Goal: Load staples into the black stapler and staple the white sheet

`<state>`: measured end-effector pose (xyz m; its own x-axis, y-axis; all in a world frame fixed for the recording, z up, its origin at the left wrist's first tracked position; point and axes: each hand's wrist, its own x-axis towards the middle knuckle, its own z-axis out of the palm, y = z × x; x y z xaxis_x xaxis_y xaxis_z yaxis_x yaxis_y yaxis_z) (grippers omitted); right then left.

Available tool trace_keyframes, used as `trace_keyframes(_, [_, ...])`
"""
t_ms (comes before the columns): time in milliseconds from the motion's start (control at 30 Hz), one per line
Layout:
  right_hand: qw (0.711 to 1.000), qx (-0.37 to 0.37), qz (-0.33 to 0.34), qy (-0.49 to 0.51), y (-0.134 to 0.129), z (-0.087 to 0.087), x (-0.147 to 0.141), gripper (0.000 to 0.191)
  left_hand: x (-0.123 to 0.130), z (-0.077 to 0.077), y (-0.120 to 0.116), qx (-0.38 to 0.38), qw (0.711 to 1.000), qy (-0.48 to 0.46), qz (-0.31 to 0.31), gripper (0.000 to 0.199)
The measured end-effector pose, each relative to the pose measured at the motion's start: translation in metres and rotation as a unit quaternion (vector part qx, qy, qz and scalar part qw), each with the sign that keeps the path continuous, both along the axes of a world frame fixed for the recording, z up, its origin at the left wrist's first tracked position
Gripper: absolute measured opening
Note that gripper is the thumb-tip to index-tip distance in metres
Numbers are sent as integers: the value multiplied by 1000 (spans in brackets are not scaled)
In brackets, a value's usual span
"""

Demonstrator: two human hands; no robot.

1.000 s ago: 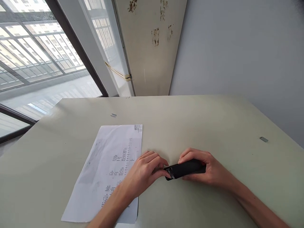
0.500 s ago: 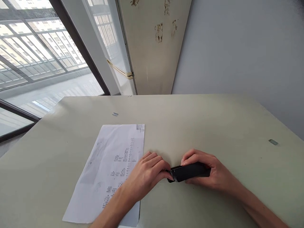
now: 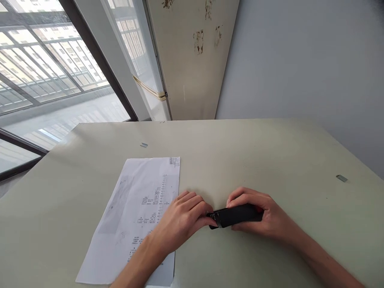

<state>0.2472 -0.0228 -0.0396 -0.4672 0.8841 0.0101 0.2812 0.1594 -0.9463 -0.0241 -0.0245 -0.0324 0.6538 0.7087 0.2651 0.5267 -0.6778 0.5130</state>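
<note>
A black stapler [image 3: 238,215] lies low over the table, its long side running left to right. My right hand [image 3: 264,214] is closed round its right end, thumb on the near side and fingers on the far side. The fingers of my left hand [image 3: 189,216] pinch the stapler's left end, covering its tip. Beneath my left wrist and forearm are printed paper sheets [image 3: 120,224], stacked slightly out of line with one another.
A short strip of staples [image 3: 341,178] rests on the table [image 3: 240,160] at the right, with small metallic pieces [image 3: 144,145] behind the paper. Beyond the table stand a grey wall [image 3: 300,60], a stained cream panel [image 3: 192,80] and a window [image 3: 54,60].
The whole view has shifted slightly, so everything appears a little further left. Both hands keep their hold on the stapler, with hardly any movement of the fingers.
</note>
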Motion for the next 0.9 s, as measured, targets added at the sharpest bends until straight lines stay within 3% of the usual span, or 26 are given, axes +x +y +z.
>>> trace_keyframes(133, [1000, 15, -19, 18, 2, -3, -1, 19, -17, 10, 9, 12, 1000, 6, 8, 28])
trace_keyframes(200, [999, 15, -34, 32, 4, -5, -1, 22, -34, 16, 18, 11, 998, 4, 66, 33])
trace_keyframes(300, [997, 2, -64, 38, 4, -6, -3, 22, -67, 22, 38, 22, 979, 32, 201, 38])
trace_keyframes(433, [996, -10, -77, 32, 2, -4, -6, 22, -107, 14, 64, 67, 941, 113, 310, 53])
trace_keyframes(567, [997, -3, -71, 26, 3, -4, -7, 24, -119, 1, 76, 52, 934, 164, 313, 62])
trace_keyframes(900, [997, 2, -67, 32, 6, -11, -5, 27, -95, -11, 65, 16, 942, 149, 300, 46])
